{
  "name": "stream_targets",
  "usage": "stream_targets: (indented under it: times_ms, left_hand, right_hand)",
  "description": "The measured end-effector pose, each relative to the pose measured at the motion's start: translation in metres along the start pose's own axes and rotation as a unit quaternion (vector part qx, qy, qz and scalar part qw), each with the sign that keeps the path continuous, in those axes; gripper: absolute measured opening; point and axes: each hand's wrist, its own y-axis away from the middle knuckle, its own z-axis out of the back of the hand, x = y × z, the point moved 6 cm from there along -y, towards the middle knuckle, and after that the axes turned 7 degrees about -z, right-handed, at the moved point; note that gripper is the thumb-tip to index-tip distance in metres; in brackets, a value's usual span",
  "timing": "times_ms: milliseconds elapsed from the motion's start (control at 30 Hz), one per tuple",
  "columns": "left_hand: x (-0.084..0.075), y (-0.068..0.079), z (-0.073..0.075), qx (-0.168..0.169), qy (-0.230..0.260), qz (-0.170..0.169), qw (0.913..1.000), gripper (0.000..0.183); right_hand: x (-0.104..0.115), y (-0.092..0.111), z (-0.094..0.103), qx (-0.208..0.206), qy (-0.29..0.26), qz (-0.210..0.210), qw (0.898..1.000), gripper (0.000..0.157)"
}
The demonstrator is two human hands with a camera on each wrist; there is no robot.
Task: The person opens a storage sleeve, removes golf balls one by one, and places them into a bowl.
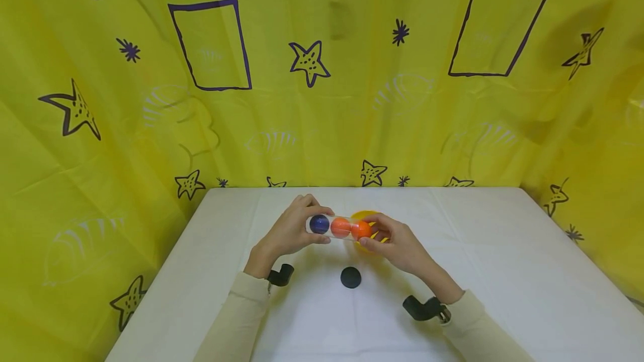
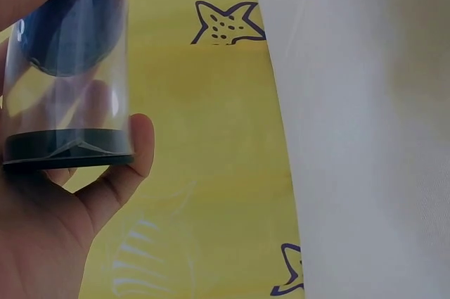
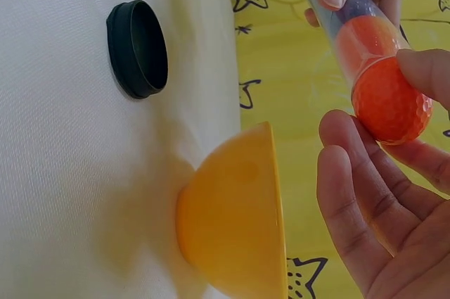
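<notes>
My left hand (image 1: 288, 232) grips a clear plastic tube (image 2: 81, 105) near its closed end, which has a black base (image 2: 67, 148). A dark blue ball (image 1: 319, 224) sits inside the tube near that hand, followed by an orange ball (image 1: 341, 227). At the open end, another orange golf ball (image 3: 391, 100) with a dimpled surface sticks out of the mouth. Thumb and finger of my right hand (image 1: 405, 246) pinch this golf ball, while the other fingers are spread below it. In the head view the tube lies roughly level above the table.
Below the right hand stands a yellow bowl (image 3: 232, 214), partly hidden by it in the head view. A round black cap (image 1: 350, 277) lies on the white table (image 1: 322, 323), nearer to me. A yellow patterned curtain (image 1: 342, 116) hangs behind the table and along both sides.
</notes>
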Motion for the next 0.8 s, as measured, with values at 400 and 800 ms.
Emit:
stream_targets:
  times_ms: [400,800]
  left_hand:
    - [0.001,-0.001,-0.003,-0.015,0.012,-0.014,0.9997,0.047]
    - [0.003,0.0,-0.002,-0.018,0.028,0.006,0.9994,0.045]
  right_hand:
    - [0.001,-0.002,0.003,-0.036,0.013,0.013,0.999,0.039]
    - [0.001,-0.002,0.011,-0.063,-0.014,-0.004,0.998,0.042]
